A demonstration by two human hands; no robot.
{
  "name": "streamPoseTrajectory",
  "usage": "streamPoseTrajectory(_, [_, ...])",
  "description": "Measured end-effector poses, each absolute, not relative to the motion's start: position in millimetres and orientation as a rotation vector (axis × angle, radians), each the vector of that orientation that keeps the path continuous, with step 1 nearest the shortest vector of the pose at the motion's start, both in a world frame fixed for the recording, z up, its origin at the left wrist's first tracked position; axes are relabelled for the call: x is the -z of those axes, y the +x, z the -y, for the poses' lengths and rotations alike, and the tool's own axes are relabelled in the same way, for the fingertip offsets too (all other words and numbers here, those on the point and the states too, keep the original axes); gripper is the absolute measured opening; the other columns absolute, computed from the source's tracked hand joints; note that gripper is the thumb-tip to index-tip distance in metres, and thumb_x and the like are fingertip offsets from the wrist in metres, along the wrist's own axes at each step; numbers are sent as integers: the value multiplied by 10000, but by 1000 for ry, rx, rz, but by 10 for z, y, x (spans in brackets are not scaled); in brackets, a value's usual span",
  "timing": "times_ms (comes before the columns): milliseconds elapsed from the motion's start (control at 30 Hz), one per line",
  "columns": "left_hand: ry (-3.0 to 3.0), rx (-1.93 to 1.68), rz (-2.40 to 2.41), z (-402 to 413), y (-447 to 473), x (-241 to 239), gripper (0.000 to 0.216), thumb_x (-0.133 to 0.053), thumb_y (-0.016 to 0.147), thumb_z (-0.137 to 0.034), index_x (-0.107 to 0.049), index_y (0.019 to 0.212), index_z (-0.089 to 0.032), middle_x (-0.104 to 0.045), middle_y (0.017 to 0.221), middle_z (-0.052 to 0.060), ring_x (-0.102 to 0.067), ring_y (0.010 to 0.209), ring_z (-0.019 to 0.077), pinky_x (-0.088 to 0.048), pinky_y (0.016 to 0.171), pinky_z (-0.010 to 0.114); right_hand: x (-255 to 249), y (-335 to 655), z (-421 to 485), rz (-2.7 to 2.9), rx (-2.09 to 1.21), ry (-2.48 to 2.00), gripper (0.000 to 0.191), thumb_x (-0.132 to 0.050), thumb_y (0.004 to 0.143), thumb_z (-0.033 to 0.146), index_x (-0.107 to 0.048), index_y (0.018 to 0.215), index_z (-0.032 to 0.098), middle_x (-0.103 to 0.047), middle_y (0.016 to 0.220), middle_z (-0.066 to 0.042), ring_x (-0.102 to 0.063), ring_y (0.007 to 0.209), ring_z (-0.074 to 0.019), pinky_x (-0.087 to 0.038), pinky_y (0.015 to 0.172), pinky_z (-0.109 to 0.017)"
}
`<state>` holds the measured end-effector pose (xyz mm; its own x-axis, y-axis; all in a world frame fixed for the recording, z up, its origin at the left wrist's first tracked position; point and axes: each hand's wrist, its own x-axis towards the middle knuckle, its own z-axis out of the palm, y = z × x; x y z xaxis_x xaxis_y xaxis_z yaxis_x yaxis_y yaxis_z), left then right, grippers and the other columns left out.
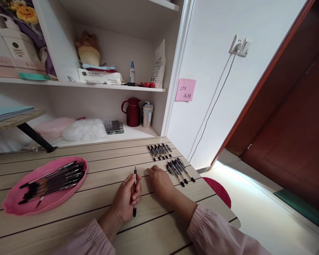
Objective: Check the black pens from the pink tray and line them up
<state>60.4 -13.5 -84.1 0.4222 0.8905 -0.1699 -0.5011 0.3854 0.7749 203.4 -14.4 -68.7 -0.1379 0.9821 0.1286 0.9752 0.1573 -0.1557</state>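
Observation:
My left hand (pixel 127 196) is closed around a black pen (pixel 134 211), with its silver tip pointing away from me and its dark end below my fingers. Just right of it, my right hand (pixel 161 182) rests low over the table with its fingers curled in; whatever they may hold is hidden. Beside my right hand lies a group of pens (pixel 179 171) with dark ends and yellowish bands. Farther back is another row of pens (pixel 159 151), side by side. On the left, a pink scalloped tray (pixel 50 205) holds several dark pens (pixel 58 179).
All this is on a slatted wooden table (pixel 101 152). Behind it, shelves hold a red thermos jug (pixel 133 112), a cup (pixel 148 115) and a plastic bag (pixel 85 130). A small raised stand (pixel 34 132) is at left. A red round seat (pixel 219 191) shows past the right edge.

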Motion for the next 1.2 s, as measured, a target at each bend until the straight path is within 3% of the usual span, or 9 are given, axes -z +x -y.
streamPoseTrajectory(200, [703, -969, -638, 82, 570, 879, 190, -539, 771, -352, -510, 781, -164, -430, 525, -75, -261, 319, 3, -171, 307, 122, 735, 1962, 27, 2352, 53, -1908, 233, -433, 736, 51, -607, 884, 93, -567, 927, -154, -554, 830, -217, -392, 689, -287])
streamPoseTrajectory(400, [728, -958, -644, 69, 570, 902, 189, -523, 783, -352, -507, 783, -163, -426, 524, -75, -246, 324, 2, -171, 310, 122, 836, 2048, 148, 2281, 14, -1976, 189, -445, 758, 86, -596, 867, 119, -570, 894, -123, -568, 752, -184, -393, 646, -261])
streamPoseTrajectory(733, [763, -946, -672, 98, 581, 876, 170, -492, 803, -342, -496, 787, -173, -419, 531, -70, -245, 337, 4, -158, 321, 130, 872, 2246, 366, 2310, 28, -1985, 203, -427, 773, 87, -621, 809, 137, -589, 871, -110, -555, 810, -206, -372, 677, -281])
streamPoseTrajectory(1067, [774, -932, -681, 104, 576, 879, 174, -489, 806, -346, -505, 789, -173, -423, 534, -71, -240, 340, 4, -163, 322, 134, 961, 2401, 371, 2177, 50, -2048, 223, -400, 843, 182, -618, 803, 159, -596, 852, -92, -552, 752, -174, -344, 653, -266])
streamPoseTrajectory(1200, [775, -924, -675, 103, 573, 881, 171, -491, 805, -346, -507, 793, -176, -426, 536, -69, -249, 344, 7, -163, 323, 135, 977, 2472, 418, 2244, -7, -1996, 216, -416, 828, 141, -626, 777, 154, -597, 850, -85, -552, 777, -164, -328, 666, -257])
